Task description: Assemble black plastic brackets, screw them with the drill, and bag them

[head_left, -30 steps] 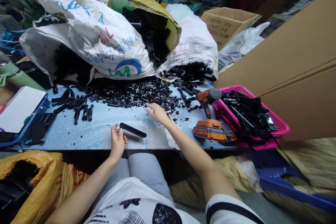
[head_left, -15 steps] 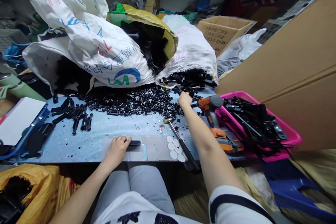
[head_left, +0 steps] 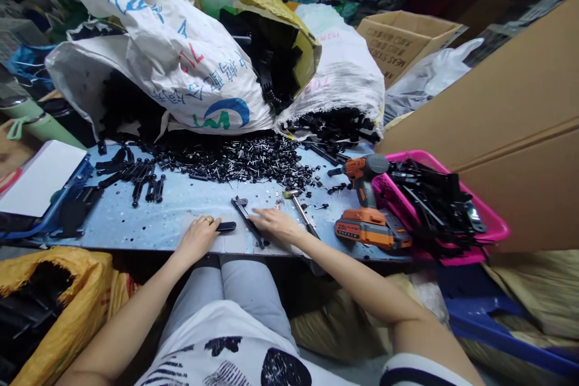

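Observation:
My left hand point(head_left: 199, 237) rests at the table's front edge, its fingers closed on a short black plastic piece point(head_left: 226, 227) that sticks out to the right. Just beyond that piece, a long narrow black part point(head_left: 246, 221) lies slanted on the table. My right hand point(head_left: 277, 224) is flat beside it, fingers stretched out and fingertips touching its right side. A hammer point(head_left: 302, 211) with a yellowish head lies right behind my right hand, its handle partly hidden by the wrist. An orange and black cordless drill point(head_left: 362, 202) stands on its battery farther right.
A heap of small black parts with metal pins point(head_left: 244, 160) spreads along the back, below white sacks point(head_left: 203, 84). Black rod-like parts point(head_left: 147, 181) lie left. A pink basket point(head_left: 495, 223) of black parts stands right, beside a cardboard sheet point(head_left: 497, 108). A yellow sack point(head_left: 85, 295) sits lower left.
My right hand has come back from the heap's right end to the front of the table. The long black part now lies beside my left hand's piece. The left hand keeps its hold.

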Demonstrator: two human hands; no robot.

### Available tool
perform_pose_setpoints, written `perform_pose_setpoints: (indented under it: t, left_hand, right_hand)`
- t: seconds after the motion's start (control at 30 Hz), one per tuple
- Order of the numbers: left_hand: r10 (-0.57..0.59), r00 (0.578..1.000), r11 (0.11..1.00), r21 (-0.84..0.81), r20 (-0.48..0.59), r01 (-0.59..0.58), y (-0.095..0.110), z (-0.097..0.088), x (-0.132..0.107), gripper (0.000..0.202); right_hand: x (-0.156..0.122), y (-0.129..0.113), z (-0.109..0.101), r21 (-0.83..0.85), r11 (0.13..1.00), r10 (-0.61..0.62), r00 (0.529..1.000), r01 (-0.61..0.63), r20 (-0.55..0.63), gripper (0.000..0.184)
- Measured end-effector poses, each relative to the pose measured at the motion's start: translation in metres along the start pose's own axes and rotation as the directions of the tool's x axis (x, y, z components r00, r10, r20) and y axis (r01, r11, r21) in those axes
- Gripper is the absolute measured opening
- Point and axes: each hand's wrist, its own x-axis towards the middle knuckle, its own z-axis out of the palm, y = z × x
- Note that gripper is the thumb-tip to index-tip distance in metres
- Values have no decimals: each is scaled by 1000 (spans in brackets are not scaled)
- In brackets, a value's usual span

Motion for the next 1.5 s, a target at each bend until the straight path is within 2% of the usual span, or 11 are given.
perform_pose_setpoints:
  t: [0.03, 0.13, 0.23, 0.33, 0.43, 0.5, 0.63, 0.77, 1.17, 1.37, 1.5]
  left_hand:
    - [12, 1000, 1000, -14, 2, -12, 2, 0, 1, 34]
    - [50, 998, 999, -10, 22, -50, 7, 1, 7, 33]
    - [53, 998, 999, 4, 42, -53, 10, 3, 12, 30]
    - [55, 997, 998, -44, 55, -53, 7, 2, 14, 30]
    - [93, 992, 988, -129, 88, -81, 3, -1, 17, 32]
    - [109, 987, 983, -160, 115, -90, 4, -4, 20, 35]
    - [102, 986, 984, -160, 131, -81, 11, -8, 23, 43]
    - [111, 993, 984, -146, 48, -103, 16, -10, 18, 64]
    - [140, 986, 966, -207, -92, -157, 4, 0, 7, 43]
    - [132, 991, 972, -191, -39, -137, 7, 2, 8, 46]
    - [108, 993, 963, -251, 36, -96, 4, -5, 53, 47]
  right_hand:
    - [3, -3, 0, 3, 989, 150, 988, -150, -41, 35]
    - [22, -20, -1, 57, 861, 507, 862, -505, -26, 37]
    - [34, -33, -4, 54, 805, 582, 804, -591, 120, 34]
    - [21, -31, -17, 67, 859, 498, 858, -508, 125, 29]
    - [0, -27, -26, 80, 966, 232, 958, -248, 168, 34]
    - [-6, -30, -25, 59, 988, 127, 965, -144, 229, 36]
    - [0, -42, -15, -7, 985, 170, 959, -173, 228, 36]
    - [4, -51, -19, -48, 982, 189, 965, -184, 182, 36]
    - [8, -69, -48, -106, 966, 250, 954, -234, 165, 34]
    - [9, -44, -44, -69, 991, 125, 978, -115, 168, 35]
    - [-1, -14, -23, -21, 997, 77, 992, -76, 101, 41]
